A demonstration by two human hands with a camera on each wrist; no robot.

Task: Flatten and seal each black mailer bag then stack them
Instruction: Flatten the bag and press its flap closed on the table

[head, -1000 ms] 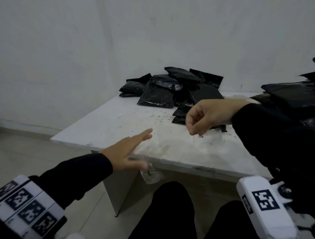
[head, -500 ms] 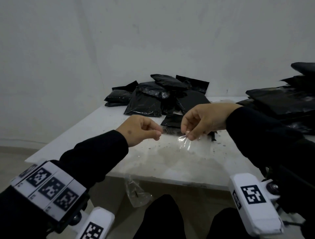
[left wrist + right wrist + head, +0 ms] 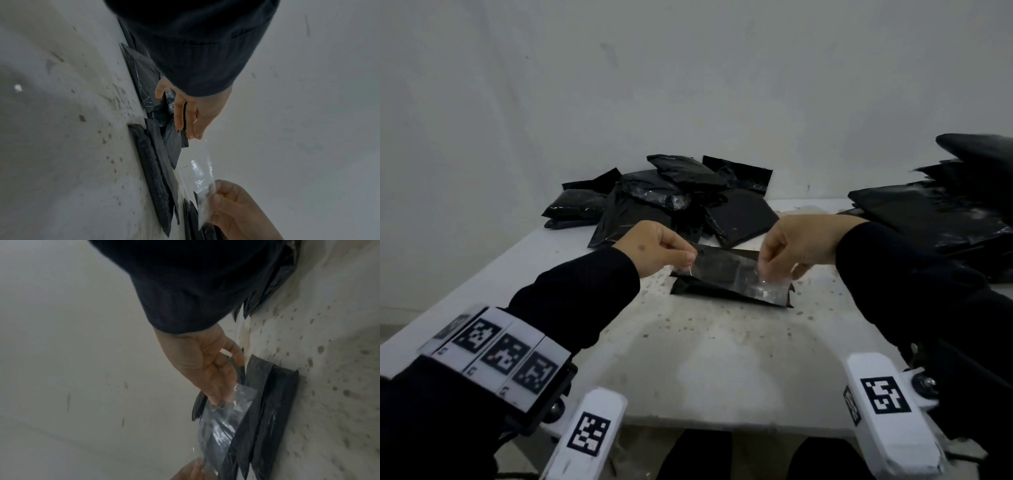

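A clear plastic strip (image 3: 732,274) is held stretched between the 2 hands above a black mailer bag (image 3: 726,291). The left end of the strip is pinched between thumb and fingertips of the left hand (image 3: 657,250), with the remaining fingers curled in. The right end is pinched by the thumb and fingers of the right hand (image 3: 798,243); in the right wrist view the fingertips (image 3: 216,399) are seen closed on the crinkled film. The mailer bag lies flat on the white speckled surface (image 3: 722,359), near its middle and directly below the strip. Whether the strip is attached to the bag's flap or only held over it cannot be told.

A loose pile of black mailer bags (image 3: 671,198) is located at the far edge of the surface, against the wall, well apart from the near edge and just behind the hands. A stack of black mailer bags (image 3: 945,212) is located at the right side of the surface, beyond the right sleeve (image 3: 914,291). Both forearms are covered by dark sleeves, and the left wrist carries a band of square coded markers (image 3: 496,356). In the left wrist view the strip (image 3: 201,172) is seen running from the left fingertips across to the right hand (image 3: 197,113)
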